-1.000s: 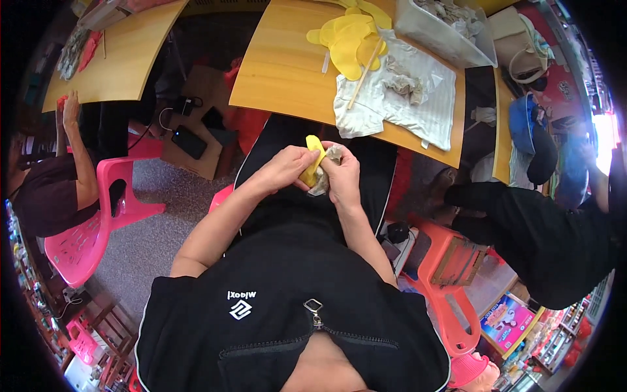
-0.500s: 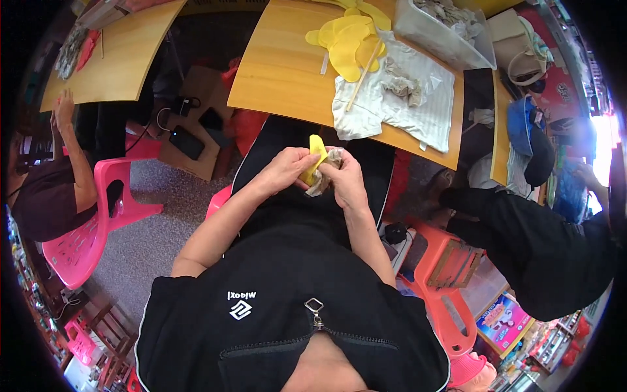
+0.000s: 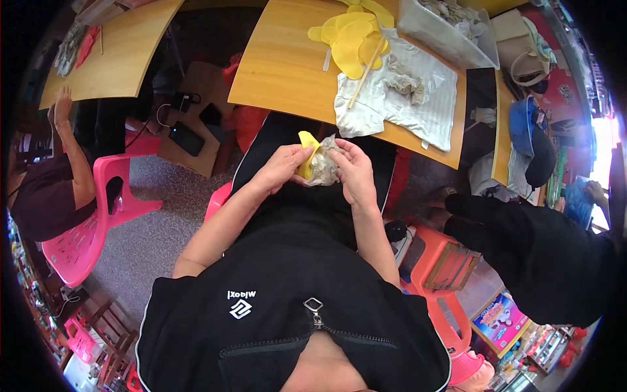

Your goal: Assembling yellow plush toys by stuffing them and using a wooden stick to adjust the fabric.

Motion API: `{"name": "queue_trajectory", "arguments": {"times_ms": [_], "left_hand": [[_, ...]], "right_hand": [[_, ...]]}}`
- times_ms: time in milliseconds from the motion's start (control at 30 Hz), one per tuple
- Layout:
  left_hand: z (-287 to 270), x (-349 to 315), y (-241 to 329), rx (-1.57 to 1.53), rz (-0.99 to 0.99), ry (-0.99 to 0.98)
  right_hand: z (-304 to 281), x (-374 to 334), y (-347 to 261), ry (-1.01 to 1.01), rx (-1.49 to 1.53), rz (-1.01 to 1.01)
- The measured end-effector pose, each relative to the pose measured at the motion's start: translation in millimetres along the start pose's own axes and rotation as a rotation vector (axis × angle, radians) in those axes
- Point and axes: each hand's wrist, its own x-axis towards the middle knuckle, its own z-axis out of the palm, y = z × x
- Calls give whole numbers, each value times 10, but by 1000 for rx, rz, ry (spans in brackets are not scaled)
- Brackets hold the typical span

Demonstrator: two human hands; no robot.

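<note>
Up at the far right corner of the wooden desk point(image 3: 281, 59), a grey-white rectangular tray point(image 3: 444, 34) sits tilted and holds a heap of pale, crumpled grey stuff; what that stuff is cannot be made out. Beside it, toward the near edge of the desk, a white striped cloth point(image 3: 398, 104) lies spread with a small lump of the same greyish material point(image 3: 405, 81) on it. A stack of yellow flat cut-outs point(image 3: 349, 42) overlaps the cloth's far left corner, and a thin wooden stick point(image 3: 364, 73) lies slantwise across both.

Below the desk's near edge, over the lap in black clothing, both hands meet. The left hand point(image 3: 282, 168) comes in from the lower left, its fingers curled shut around a yellow piece point(image 3: 305, 157) that pokes up between thumb and forefinger. The right hand point(image 3: 356, 173) faces it, its fingers closed on a crumpled grey wad point(image 3: 323, 166) pressed against the yellow piece. The two hands almost touch.

The yellow piece is mostly covered by the left hand and the wad, so its full shape is hidden. At the left, a second person sits on a pink plastic chair point(image 3: 85, 222) by another desk point(image 3: 111, 52), one hand raised. At the right, someone in dark clothing point(image 3: 535, 255) is cut off by the picture's rim.
</note>
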Motion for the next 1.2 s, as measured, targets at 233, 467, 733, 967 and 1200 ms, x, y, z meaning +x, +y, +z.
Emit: {"name": "queue_trajectory", "arguments": {"times_ms": [233,467,733,967,1200], "left_hand": [[11,36,-68,7,45,25],[16,63,-154,-48,60,-5],[16,16,-87,-234,59,30],[49,-64,52,-251,62,72],[-120,29,-86,-92,89,23]], "right_hand": [[36,15,165,36,12,-162],[231,12,194,73,31,-260],[305,-25,187,99,-136,-340],[335,-51,185,118,-244,-342],[361,-124,185,102,-426,-405]]}}
